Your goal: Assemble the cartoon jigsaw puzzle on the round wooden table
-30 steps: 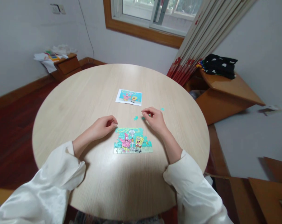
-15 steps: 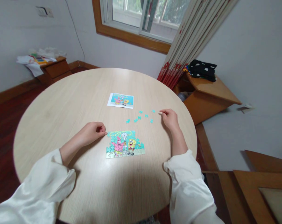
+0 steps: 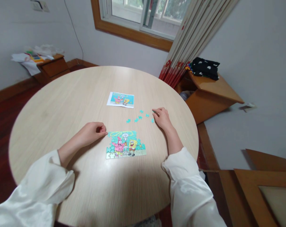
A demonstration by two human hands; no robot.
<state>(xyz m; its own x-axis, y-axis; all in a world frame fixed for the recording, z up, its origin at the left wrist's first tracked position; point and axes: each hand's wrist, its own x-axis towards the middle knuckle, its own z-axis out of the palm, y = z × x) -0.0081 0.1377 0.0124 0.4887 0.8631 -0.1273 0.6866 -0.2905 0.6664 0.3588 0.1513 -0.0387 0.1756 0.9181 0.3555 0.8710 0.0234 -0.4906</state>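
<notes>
A partly assembled cartoon jigsaw puzzle (image 3: 126, 144) lies flat on the round table. At its upper left corner rests my left hand (image 3: 93, 132), fingers curled in toward the thumb, a fingertip at the puzzle's edge. Whether anything is between those fingertips cannot be made out. Farther right, my right hand (image 3: 162, 118) is closed, thumb and finger on a small teal puzzle piece (image 3: 155, 112). Several loose teal pieces (image 3: 140, 117) lie scattered between this hand and the puzzle. One loose piece (image 3: 152, 120) sits just beside my right fingers.
Beyond the loose pieces lies a printed reference picture (image 3: 121, 100) on white paper. The pale round table (image 3: 69, 94) fills the middle. A wooden cabinet (image 3: 214, 97) with black cloth on it stands at right, a small wooden stand (image 3: 53, 66) at far left.
My right hand has moved left onto the rightmost loose piece and now has it between the fingertips. The left hand keeps its place at the puzzle's corner. The view has shifted slightly.
</notes>
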